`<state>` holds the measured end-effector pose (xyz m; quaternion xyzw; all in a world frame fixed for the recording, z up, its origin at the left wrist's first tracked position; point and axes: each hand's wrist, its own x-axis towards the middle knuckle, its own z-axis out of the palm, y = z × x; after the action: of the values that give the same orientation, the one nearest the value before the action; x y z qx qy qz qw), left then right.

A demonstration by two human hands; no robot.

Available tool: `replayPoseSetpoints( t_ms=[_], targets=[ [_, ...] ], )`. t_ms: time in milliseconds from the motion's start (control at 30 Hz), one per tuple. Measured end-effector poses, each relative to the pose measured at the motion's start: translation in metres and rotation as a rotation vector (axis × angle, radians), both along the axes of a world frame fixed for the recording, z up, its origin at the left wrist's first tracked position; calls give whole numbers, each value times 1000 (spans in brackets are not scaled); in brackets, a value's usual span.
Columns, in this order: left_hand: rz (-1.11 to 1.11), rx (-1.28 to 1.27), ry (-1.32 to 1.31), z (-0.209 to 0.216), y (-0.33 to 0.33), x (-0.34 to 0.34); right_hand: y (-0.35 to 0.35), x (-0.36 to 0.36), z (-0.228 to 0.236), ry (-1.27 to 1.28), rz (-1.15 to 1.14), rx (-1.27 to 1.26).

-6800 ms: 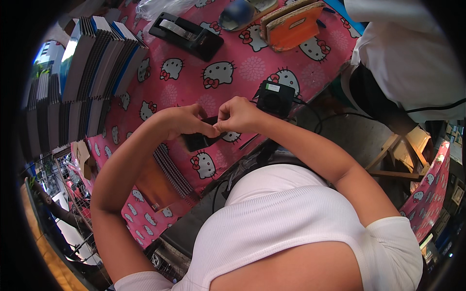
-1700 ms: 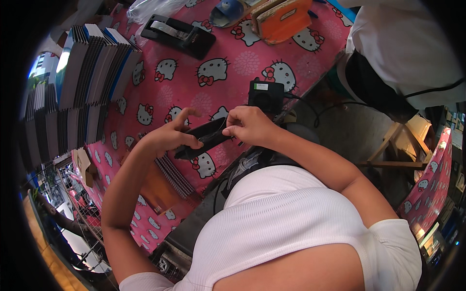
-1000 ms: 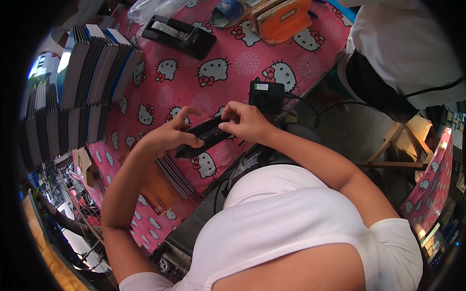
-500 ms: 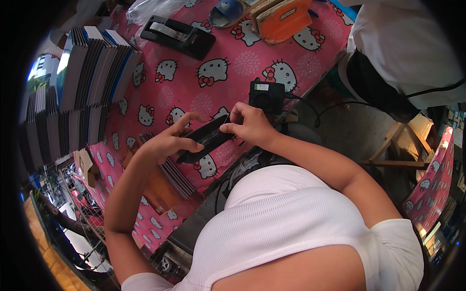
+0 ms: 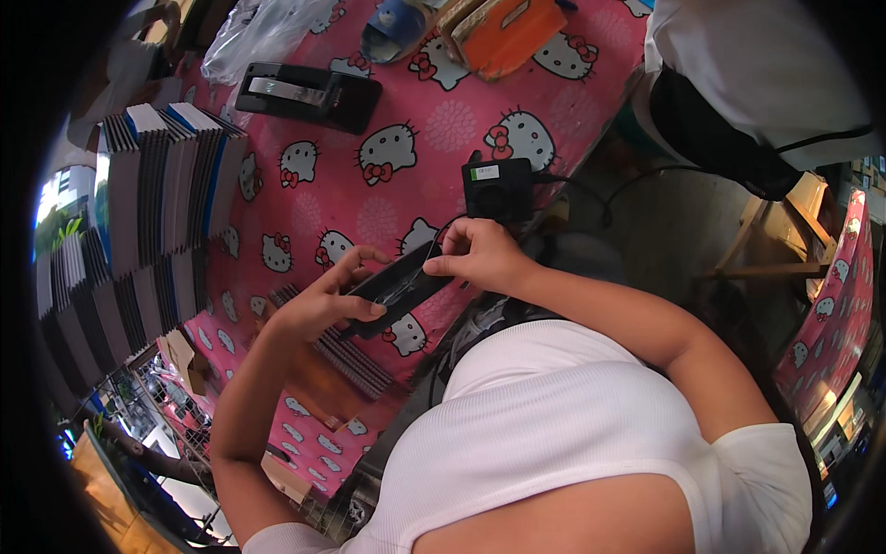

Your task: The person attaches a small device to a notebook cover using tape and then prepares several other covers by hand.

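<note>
A narrow black rectangular case (image 5: 415, 282) with a shiny clear strip on its upper face is held tilted above the pink table, near its edge. My left hand (image 5: 325, 303) grips the lower left end, thumb on top and fingers beneath. At the upper right end, my right hand (image 5: 482, 257) has thumb and forefinger pinched on a thin dark cord or edge, too small to make out. Just beyond the right hand lies a black boxy device (image 5: 498, 189) with a round lens-like part and a cable. Spiral-bound notebooks (image 5: 355, 365) lie below the left hand.
Tall stacks of notebooks (image 5: 161, 185) stand at the left. A black tape dispenser (image 5: 309, 97), clear plastic (image 5: 258, 42), a blue object (image 5: 392, 30) and an orange wooden block (image 5: 508, 37) lie at the far side. Someone in white (image 5: 738, 65) is at the right.
The whole view has shifted slightly. Both hands keep hold of the case in much the same pose, and its shiny strip shows more clearly now.
</note>
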<state>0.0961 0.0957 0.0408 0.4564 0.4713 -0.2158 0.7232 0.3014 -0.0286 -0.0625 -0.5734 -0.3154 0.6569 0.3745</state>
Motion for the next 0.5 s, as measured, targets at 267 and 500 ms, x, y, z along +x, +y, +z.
replayPoseSetpoints(
  t_ms=[267, 500],
  targets=[
    [71, -72, -93, -9, 6, -10, -11, -6, -16, 167, -72, 55],
    [13, -88, -106, -15, 16, -10, -13, -10, -8, 71, -95, 7]
  ],
)
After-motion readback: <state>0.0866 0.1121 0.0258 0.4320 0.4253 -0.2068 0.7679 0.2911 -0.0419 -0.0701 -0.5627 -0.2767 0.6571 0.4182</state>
